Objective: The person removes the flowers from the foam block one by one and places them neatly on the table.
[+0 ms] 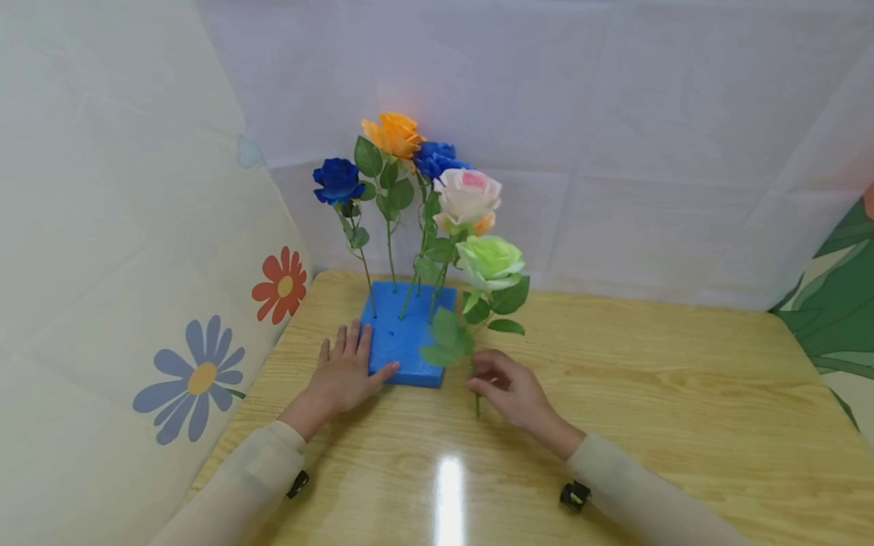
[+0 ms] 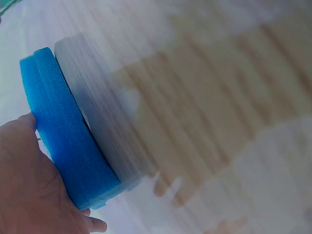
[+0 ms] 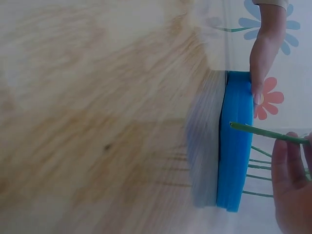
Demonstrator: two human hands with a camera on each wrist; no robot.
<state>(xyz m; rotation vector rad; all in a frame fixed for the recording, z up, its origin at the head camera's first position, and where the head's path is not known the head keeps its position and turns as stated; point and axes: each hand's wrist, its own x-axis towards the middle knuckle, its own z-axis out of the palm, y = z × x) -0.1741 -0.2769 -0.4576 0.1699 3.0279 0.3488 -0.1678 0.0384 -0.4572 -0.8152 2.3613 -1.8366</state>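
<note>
1. Foam block [image 1: 413,353], bright blue, flat on wood-grain worktop [image 1: 649,394]. Several green stems stand upright in its top, towards the back.
2. Left hand [image 1: 344,375]: fingers straight and spread along the block's left side, thumb laid over the near edge. Left wrist view shows it against the foam.
3. Right hand [image 1: 512,390]: thumb and fingers pinch the stem of a light-green rose [image 1: 490,263], low down. The two hands are apart, one on either side of the block.
4. Green rose held upright, just right of the block; some leaves overlap the block's right edge in head view. Right wrist view shows the bare lower stem end free, outside the foam.
5. Blooms over the block: dark blue rose [image 1: 337,180] at left, orange rose [image 1: 392,136] tallest, second blue rose [image 1: 439,159], pale pink rose [image 1: 470,197]. Another orange bloom [image 1: 485,224], mostly hidden.
6. Printed red flower [image 1: 284,286] and printed blue flower [image 1: 199,378] on left-hand cloth.
</note>
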